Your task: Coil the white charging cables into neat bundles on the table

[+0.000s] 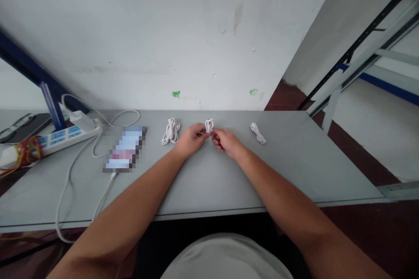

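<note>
The person's left hand [191,140] and right hand [227,143] meet above the grey table [209,183], near its far edge. The fingers of both hands are almost closed, and together they pinch one small coil of white cable [208,126]. This coil is a thin, smooth loop, and its long axis goes upright from near to far. Just left of the hands lies a looser white cable bundle [170,131]; to the right, well apart, lies a tighter white cable bundle [257,133]. Further left are a pixelated phone [124,149] with a white charging cable [109,189] and a white power strip [70,136] with red and yellow rubber bands [29,151] at its end.
</note>
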Demonstrator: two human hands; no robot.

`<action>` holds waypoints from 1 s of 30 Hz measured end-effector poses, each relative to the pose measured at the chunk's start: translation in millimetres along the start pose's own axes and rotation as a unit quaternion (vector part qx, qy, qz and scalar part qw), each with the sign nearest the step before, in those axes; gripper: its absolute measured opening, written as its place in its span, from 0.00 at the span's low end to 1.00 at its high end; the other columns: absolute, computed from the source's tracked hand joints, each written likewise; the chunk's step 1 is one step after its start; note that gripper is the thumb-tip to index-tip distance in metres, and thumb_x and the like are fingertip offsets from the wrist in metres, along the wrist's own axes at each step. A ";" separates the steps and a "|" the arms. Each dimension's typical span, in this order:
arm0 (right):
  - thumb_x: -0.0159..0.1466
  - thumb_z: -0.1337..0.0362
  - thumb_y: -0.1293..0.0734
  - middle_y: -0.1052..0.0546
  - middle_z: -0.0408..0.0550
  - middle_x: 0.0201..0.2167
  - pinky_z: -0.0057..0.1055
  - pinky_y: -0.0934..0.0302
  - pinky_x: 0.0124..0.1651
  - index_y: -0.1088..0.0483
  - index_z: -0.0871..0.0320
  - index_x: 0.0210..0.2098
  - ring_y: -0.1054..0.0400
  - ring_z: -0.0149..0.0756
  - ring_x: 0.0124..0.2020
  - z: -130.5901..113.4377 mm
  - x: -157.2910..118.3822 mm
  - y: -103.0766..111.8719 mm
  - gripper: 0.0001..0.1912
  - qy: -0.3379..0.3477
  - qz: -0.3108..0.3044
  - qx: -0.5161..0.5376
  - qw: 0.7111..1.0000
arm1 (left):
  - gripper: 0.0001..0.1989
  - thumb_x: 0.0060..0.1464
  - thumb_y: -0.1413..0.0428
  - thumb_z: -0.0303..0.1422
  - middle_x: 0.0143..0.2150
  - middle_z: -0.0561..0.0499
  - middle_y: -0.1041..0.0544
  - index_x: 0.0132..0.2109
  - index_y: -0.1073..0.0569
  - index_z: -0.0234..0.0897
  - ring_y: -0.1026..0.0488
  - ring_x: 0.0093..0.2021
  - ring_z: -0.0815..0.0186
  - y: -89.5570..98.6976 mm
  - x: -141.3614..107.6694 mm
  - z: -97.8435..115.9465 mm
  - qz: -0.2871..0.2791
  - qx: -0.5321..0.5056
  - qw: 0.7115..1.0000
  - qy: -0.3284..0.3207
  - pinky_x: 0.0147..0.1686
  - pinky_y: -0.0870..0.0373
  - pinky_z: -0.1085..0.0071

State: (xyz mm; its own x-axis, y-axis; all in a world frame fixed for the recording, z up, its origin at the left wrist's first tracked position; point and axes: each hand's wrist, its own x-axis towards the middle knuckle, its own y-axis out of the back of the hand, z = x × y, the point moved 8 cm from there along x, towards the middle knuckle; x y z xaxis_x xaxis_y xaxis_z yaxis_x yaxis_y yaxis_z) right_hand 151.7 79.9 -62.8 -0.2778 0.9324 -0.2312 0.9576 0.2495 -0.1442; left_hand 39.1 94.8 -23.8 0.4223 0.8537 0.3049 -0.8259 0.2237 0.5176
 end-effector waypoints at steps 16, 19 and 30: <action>0.63 0.61 0.42 0.50 0.33 0.15 0.25 0.65 0.17 0.43 0.56 0.26 0.60 0.24 0.14 7.4 -5.7 -10.5 0.10 -0.141 -0.105 0.160 0.971 | 0.11 0.61 0.50 0.35 0.43 0.46 0.26 0.45 0.24 0.38 0.29 0.43 0.64 2.1 -2.5 22.9 -0.014 0.097 0.992 -0.081 0.45 0.34 0.68; 0.64 0.60 0.41 0.50 0.33 0.15 0.25 0.64 0.17 0.43 0.56 0.26 0.60 0.24 0.14 7.3 -4.7 -12.4 0.11 -0.131 -0.108 0.170 0.971 | 0.11 0.61 0.50 0.35 0.42 0.46 0.26 0.44 0.24 0.38 0.30 0.43 0.63 2.3 -2.2 22.4 -0.016 0.100 0.992 -0.073 0.45 0.34 0.68; 0.64 0.59 0.40 0.50 0.33 0.17 0.26 0.62 0.19 0.42 0.56 0.27 0.60 0.24 0.16 0.9 -4.5 -14.1 0.11 -0.062 -0.116 0.147 0.980 | 0.12 0.60 0.51 0.38 0.31 0.51 0.28 0.38 0.27 0.36 0.34 0.34 0.66 3.2 -1.3 11.8 0.003 0.084 0.996 0.002 0.36 0.38 0.69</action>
State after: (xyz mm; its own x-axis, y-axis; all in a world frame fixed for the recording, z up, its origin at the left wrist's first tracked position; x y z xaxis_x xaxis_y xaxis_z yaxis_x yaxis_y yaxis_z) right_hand 139.3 72.0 -60.6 -0.5104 0.8160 -0.2713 0.8086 0.3479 -0.4745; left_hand 40.3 88.9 -13.1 0.4157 0.8565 0.3061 -0.7538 0.1361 0.6429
